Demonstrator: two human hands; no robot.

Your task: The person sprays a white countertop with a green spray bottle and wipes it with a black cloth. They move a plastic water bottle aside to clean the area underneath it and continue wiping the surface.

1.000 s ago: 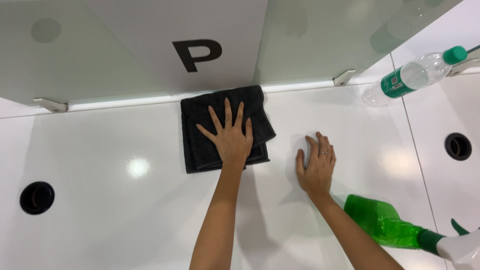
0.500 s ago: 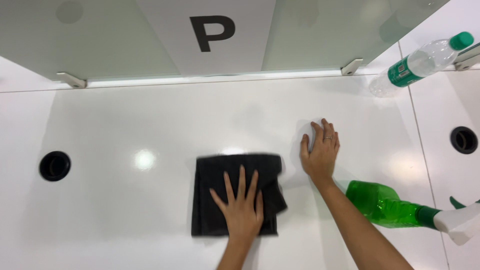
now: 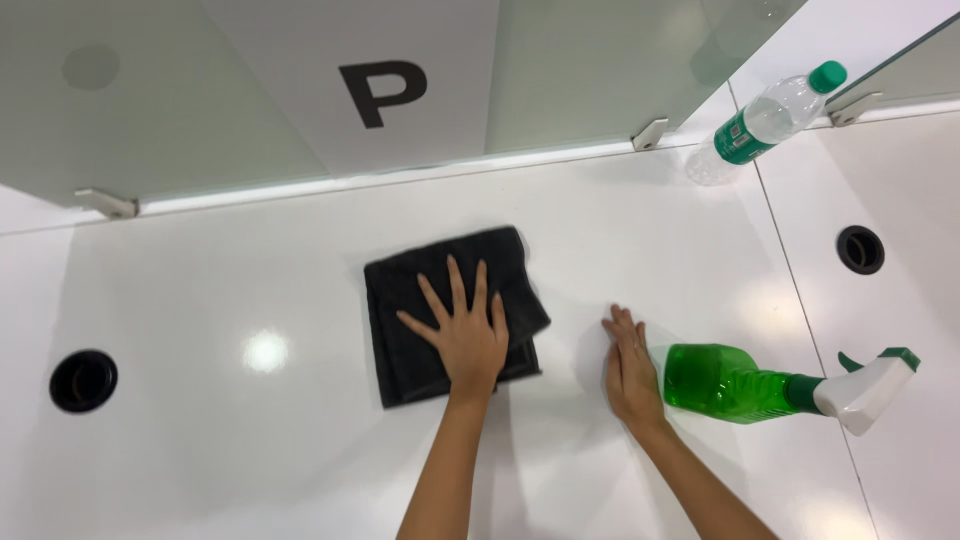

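My left hand (image 3: 463, 335) lies flat, fingers spread, on a folded black cloth (image 3: 405, 300) in the middle of a white desk (image 3: 230, 450). It presses the cloth down without gripping it. My right hand (image 3: 630, 365) rests flat on the bare desk a little to the right of the cloth, fingers together, holding nothing. A green spray bottle (image 3: 740, 382) with a white trigger head lies on its side just right of that hand, close to it or touching it.
A clear plastic water bottle (image 3: 760, 125) with a green cap and label lies at the back right. Frosted partition panels (image 3: 250, 100) stand along the desk's far edge. Round black cable holes sit at the left (image 3: 83, 380) and right (image 3: 860, 249).
My left hand pulled the cloth toward me from the partition, then pushed it back out to the middle of the desk. My right hand stayed flat beside the spray bottle.
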